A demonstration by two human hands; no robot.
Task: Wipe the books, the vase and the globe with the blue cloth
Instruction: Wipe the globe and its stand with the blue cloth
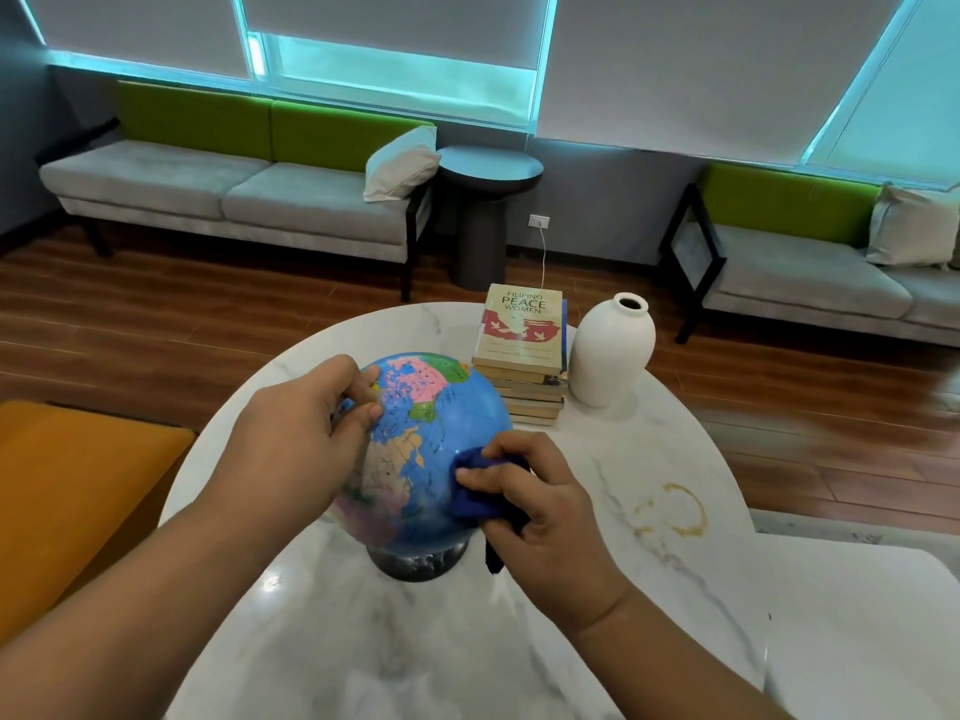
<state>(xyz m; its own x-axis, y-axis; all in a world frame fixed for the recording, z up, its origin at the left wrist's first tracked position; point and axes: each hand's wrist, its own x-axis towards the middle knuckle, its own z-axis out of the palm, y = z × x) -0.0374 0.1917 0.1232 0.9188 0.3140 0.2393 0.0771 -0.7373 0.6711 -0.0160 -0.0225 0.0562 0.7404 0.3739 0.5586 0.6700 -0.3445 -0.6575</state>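
Note:
A blue globe (431, 433) on a dark round base stands in the middle of the white marble table (363, 641). My left hand (301, 433) grips the globe's upper left side, fingers curled over its top. My right hand (540, 506) holds the bunched blue cloth (480, 493) and presses it against the globe's lower right side. Behind the globe a stack of several books (524, 356) lies flat, with a white vase (613, 350) upright just to its right.
A brown ring stain (675, 511) marks the table to the right of my right hand. An orange seat (67, 485) is at the left. Grey and green sofas (234, 189) and a dark round side table (488, 168) stand along the far wall.

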